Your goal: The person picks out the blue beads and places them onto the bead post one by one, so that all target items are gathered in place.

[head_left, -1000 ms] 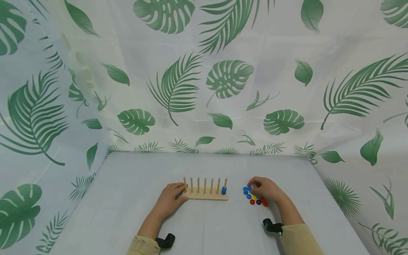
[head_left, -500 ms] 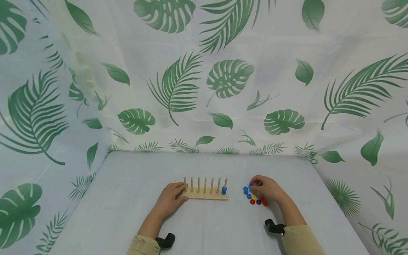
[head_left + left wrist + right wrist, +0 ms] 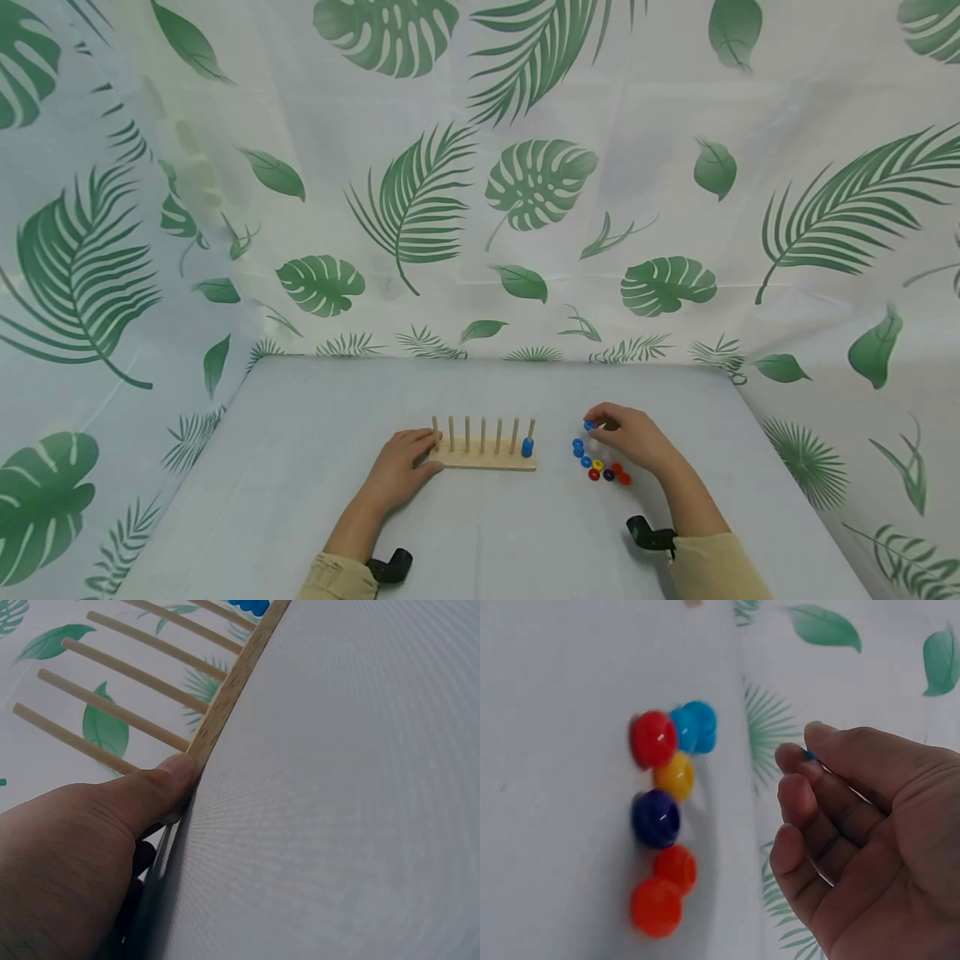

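Observation:
A wooden board (image 3: 487, 461) with a row of upright pegs lies on the table; blue beads (image 3: 528, 448) sit on its rightmost peg. The left hand (image 3: 401, 471) grips the board's left end, its thumb on the front edge in the left wrist view. Between thumb and index finger the right hand (image 3: 630, 435) pinches a blue bead (image 3: 589, 426), mostly hidden by the fingertips in the right wrist view. Below that hand lie loose beads: blue (image 3: 586, 462), yellow (image 3: 597, 465), red (image 3: 594, 475), dark blue (image 3: 657, 819) and orange (image 3: 657, 907).
The pale table (image 3: 480, 533) carries the board and the bead group, which lies to the right of the board. A white sheet with green leaves (image 3: 420, 200) hangs behind and at both sides. Each wrist wears a black camera (image 3: 651, 535).
The right hand has risen away from the loose beads with a blue bead between its fingertips, uncovering the orange beads. The left hand and the board have not moved.

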Action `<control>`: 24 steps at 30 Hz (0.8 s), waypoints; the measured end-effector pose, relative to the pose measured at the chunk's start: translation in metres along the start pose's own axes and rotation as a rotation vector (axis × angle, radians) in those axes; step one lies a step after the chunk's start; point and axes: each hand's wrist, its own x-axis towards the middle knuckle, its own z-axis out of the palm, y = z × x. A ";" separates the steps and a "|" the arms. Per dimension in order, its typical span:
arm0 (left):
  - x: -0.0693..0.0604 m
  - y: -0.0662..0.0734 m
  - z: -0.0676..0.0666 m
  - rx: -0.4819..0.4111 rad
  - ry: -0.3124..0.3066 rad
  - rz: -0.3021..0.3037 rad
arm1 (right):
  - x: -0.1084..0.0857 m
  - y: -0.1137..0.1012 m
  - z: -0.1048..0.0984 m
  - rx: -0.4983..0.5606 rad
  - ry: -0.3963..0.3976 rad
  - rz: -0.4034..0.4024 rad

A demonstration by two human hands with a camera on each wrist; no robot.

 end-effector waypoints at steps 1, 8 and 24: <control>0.000 0.000 0.000 0.000 0.000 0.000 | -0.001 -0.003 -0.001 0.002 0.003 -0.015; 0.000 0.000 0.000 0.001 0.002 0.002 | -0.008 -0.028 -0.008 0.030 0.023 -0.097; 0.000 0.000 0.000 -0.001 -0.003 0.000 | -0.008 -0.069 0.004 0.112 0.034 -0.192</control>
